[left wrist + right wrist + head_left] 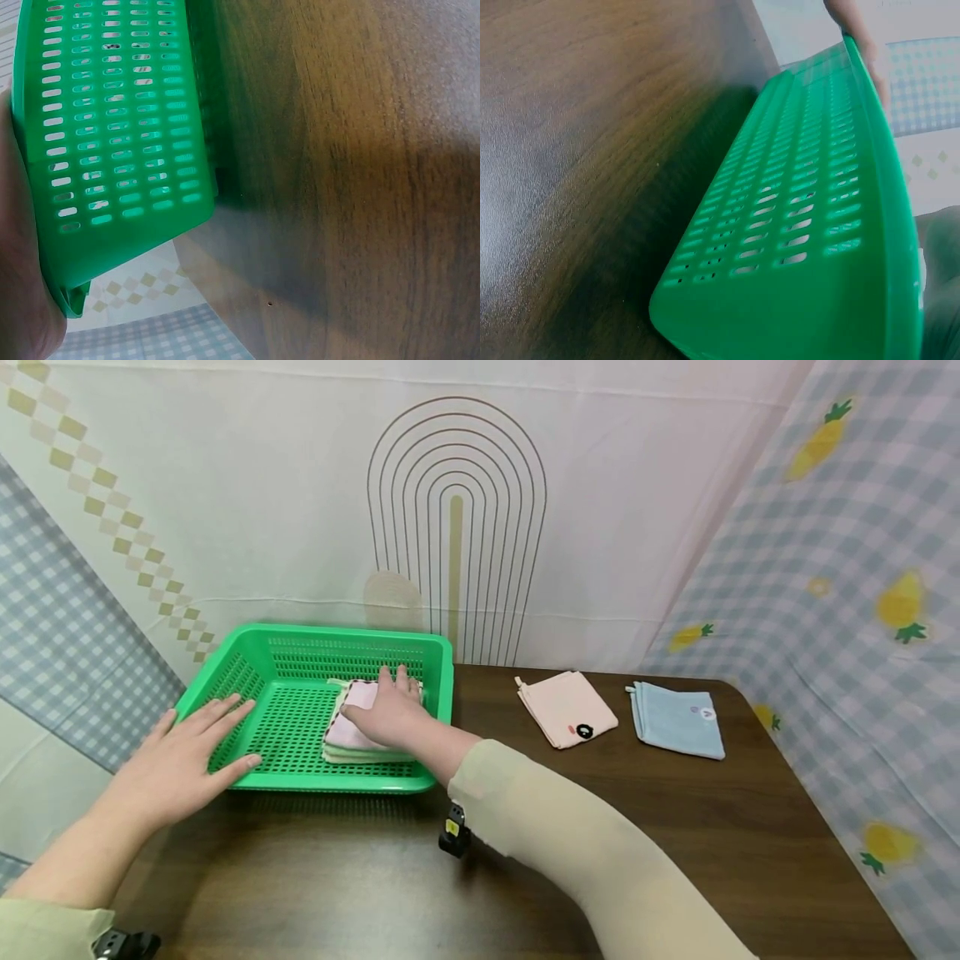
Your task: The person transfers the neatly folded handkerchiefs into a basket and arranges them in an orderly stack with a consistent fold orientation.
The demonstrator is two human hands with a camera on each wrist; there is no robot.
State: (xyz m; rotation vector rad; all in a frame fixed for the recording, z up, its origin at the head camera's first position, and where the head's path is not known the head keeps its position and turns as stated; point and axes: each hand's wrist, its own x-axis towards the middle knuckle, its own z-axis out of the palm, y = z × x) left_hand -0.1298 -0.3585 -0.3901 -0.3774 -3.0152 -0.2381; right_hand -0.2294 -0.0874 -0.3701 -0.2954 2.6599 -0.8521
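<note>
A green plastic basket (300,782) with slotted walls stands on the table. Inside it, towards the right end, lies a small stack of folded cloths. A pink towel (362,695) with a dark checked edge tops the stack, and a pale yellow-green towel (352,755) shows below it. My right hand (393,712) reaches over the front rim and lies on the pink towel with extended fingers, hiding part of it. Over the basket's front left corner, my left hand (183,760) rests at the rim with fingers spread; the left wrist view shows the hand (22,247) along the rim.
Right of the basket, a folded light pink towel (562,703) with a round black patch lies on the dark wooden table (330,877). Farther right is a folded light blue towel (678,722). Patterned curtains (300,502) hang behind and on both sides.
</note>
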